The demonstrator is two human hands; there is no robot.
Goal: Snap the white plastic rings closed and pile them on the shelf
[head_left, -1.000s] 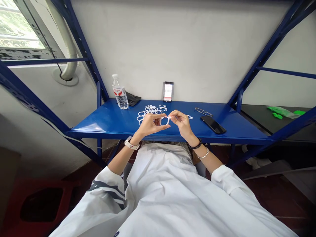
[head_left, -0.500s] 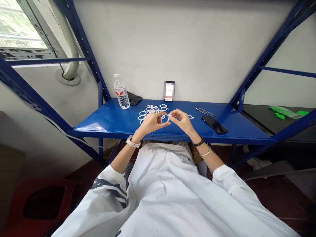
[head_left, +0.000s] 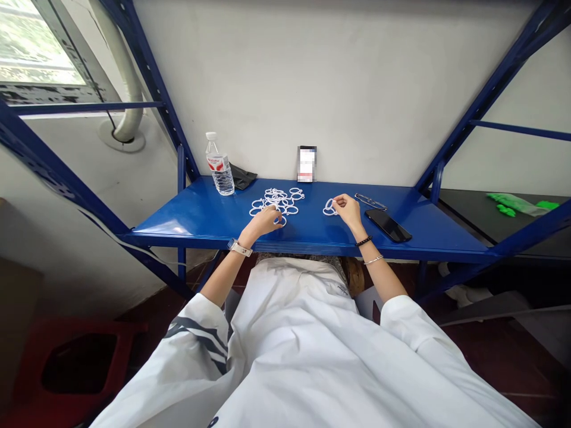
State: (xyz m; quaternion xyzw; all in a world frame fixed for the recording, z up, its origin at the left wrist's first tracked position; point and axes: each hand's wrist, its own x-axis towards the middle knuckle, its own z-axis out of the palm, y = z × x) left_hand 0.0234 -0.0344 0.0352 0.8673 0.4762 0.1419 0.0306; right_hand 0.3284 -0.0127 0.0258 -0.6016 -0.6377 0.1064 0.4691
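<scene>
1 clear water bottle [head_left: 220, 175] beside a black pouch [head_left: 241, 177], 1 lit phone [head_left: 306, 164] upright against the pale wall [head_left: 357, 89], eyeglasses [head_left: 371, 203] near 1 dark phone [head_left: 388, 225] on the blue tabletop [head_left: 200, 217], bright green items [head_left: 520, 203] on a black surface [head_left: 468, 207], red stool [head_left: 32, 368] at lower left

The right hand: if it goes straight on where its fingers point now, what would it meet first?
Probably the flat-lying ring on the blue table, just beyond the right hand and the raised ring it pinches; exact height is unclear.

The rings [head_left: 276, 200] are white, the tabletop [head_left: 196, 211] blue, the left sleeve [head_left: 200, 315] white (with dark stripes).
</scene>
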